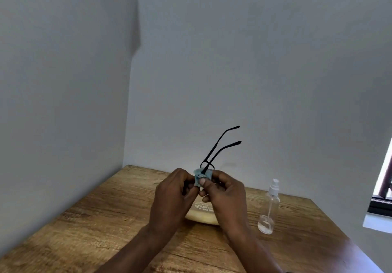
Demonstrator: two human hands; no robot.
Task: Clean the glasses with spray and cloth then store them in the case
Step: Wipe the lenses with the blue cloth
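Note:
Black-framed glasses [220, 145] are held up above the table, their two arms pointing up and to the right. A small light-blue cloth [199, 178] is bunched around the lower lens. My left hand [171, 196] grips the frame from the left. My right hand [224, 194] pinches the cloth against the lens with thumb and fingers. A pale cream glasses case [201, 216] with printed text lies on the table, mostly hidden behind my hands. The clear spray bottle [269, 207] with a white nozzle stands upright to the right.
A wooden table [106, 226] fills the lower view and sits in a corner of grey walls. A window edge [381, 188] shows at the far right.

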